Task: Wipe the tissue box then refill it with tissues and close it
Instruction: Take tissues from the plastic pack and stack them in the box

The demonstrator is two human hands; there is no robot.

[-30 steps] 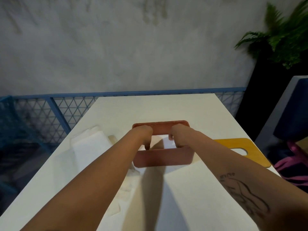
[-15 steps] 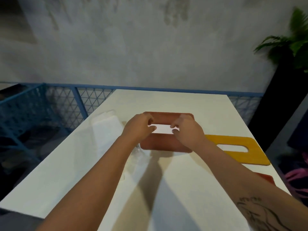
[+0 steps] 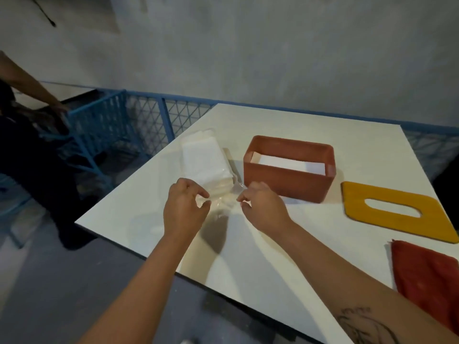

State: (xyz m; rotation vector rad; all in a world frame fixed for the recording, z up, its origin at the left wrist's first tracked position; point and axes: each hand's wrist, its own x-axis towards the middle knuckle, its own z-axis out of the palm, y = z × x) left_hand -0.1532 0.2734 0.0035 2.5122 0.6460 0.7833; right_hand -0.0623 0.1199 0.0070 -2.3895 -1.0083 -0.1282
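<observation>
On the table (image 3: 248, 256) the tissue box (image 3: 285, 184) is left open, its lid (image 3: 352, 197) laid to its right. It is no longer held: the wrapper (image 3: 223, 199) of the tissue pack (image 3: 201, 162) left of it is pinched by left hand (image 3: 182, 207) and right hand (image 3: 263, 207), so refilling seems unfinished.

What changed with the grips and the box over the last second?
Both grips left the box and moved left to the tissue pack: the left grip and right grip now pinch its wrapper. The box stays open with tissues inside; the lid and cloth lie untouched on its right.
</observation>
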